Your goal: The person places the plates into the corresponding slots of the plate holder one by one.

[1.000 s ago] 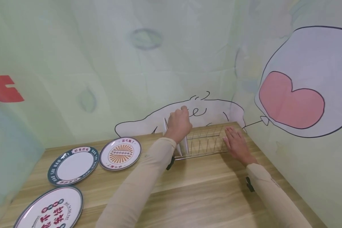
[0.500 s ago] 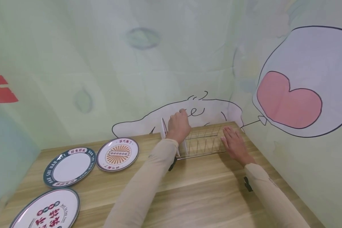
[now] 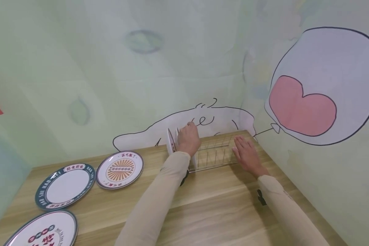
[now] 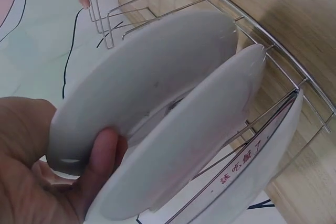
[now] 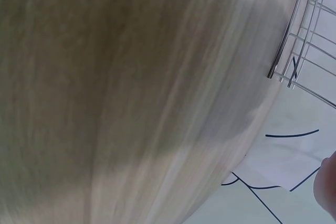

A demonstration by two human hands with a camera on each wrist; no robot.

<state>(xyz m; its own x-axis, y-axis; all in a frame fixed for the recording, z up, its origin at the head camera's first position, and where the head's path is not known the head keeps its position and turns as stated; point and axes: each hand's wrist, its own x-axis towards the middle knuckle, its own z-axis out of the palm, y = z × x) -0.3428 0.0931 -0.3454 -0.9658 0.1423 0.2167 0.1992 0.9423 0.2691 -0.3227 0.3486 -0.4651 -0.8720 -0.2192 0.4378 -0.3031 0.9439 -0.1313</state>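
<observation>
Toward the back of the table is a wire plate rack. Three white plates stand on edge at its left end, best seen in the left wrist view. My left hand grips the innermost plate, thumb against its face and the other fingers mostly hidden behind it. Beside that are a middle plate and an outer plate with red lettering. My right hand rests at the rack's right end with straight fingers, and its fingertips show by the end wires in the left wrist view.
On the table's left lie a plate with an orange sunburst, a green-rimmed plate and a red-lettered plate cut off by the frame. Printed cloth walls enclose the back and right of the wooden table.
The head view has turned slightly right. My left hand has shifted a little right relative to the outer plates, and a second plate edge now shows beside it. The right hand stays at the rack's end.
</observation>
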